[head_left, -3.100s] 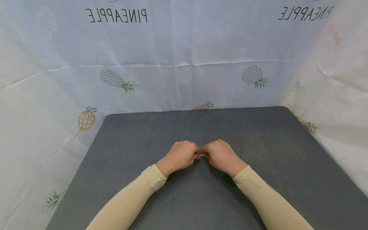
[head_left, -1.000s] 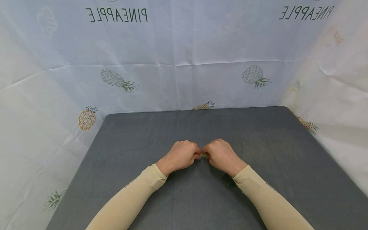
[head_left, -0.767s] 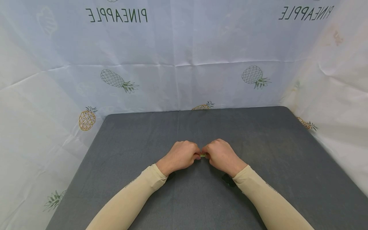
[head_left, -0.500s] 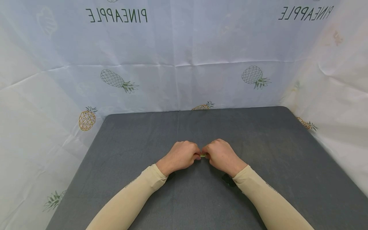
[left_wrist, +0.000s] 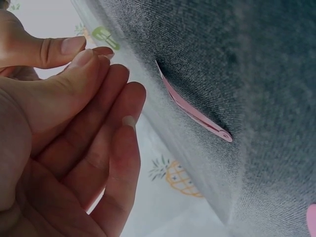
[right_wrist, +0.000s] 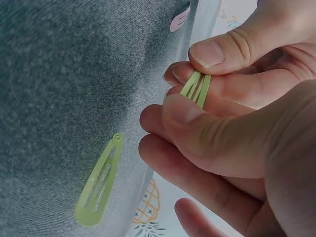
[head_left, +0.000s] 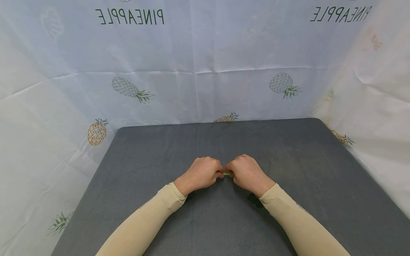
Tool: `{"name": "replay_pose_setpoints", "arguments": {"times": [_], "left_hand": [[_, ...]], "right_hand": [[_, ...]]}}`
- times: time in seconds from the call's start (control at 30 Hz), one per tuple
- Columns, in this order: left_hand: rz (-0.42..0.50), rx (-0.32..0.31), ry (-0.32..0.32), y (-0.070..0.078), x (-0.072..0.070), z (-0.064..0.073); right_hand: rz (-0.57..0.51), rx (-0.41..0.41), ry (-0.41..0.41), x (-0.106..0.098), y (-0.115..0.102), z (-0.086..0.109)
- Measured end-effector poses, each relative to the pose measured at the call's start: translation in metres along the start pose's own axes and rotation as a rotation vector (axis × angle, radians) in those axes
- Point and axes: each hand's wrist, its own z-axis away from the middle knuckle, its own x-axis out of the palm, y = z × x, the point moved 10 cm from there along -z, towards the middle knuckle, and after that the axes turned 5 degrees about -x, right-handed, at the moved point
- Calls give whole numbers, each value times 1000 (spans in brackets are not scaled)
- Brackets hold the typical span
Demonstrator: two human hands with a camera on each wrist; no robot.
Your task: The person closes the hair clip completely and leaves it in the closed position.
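In the head view my left hand (head_left: 205, 173) and right hand (head_left: 246, 173) meet fingertip to fingertip over the middle of the table. Between them shows a thin sliver of a green snap hair clip (head_left: 226, 173). The right wrist view shows this hair clip (right_wrist: 196, 89) closer: the right thumb (right_wrist: 185, 108) and fingers pinch one end, the left thumb (right_wrist: 207, 53) and fingers the other. Its ends are hidden under the fingers. From the left wrist, the left hand (left_wrist: 84, 128) hides the held clip.
On the grey table (head_left: 211, 220) lie more snap clips: a green clip (right_wrist: 101, 182) by the right hand and a pink clip (left_wrist: 195, 111) by the left. Another green clip (left_wrist: 106, 38) is farther off. A pink piece (left_wrist: 312, 217) enters at the left wrist view's edge. Pineapple-print cloth (head_left: 205, 92) surrounds the table.
Both hands stay in nearly the same place with the same pinch. The green sliver between the fingertips shifts very slightly compared with three seconds ago.
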Motion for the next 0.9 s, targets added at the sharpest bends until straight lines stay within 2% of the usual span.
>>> {"name": "replay_pose_setpoints", "arguments": {"times": [0.43, 0.9], "left_hand": [[23, 1, -13, 0, 1, 0], [8, 3, -20, 0, 3, -2]], "right_hand": [[14, 2, 3, 0, 0, 0], [23, 9, -8, -1, 1, 0]]}}
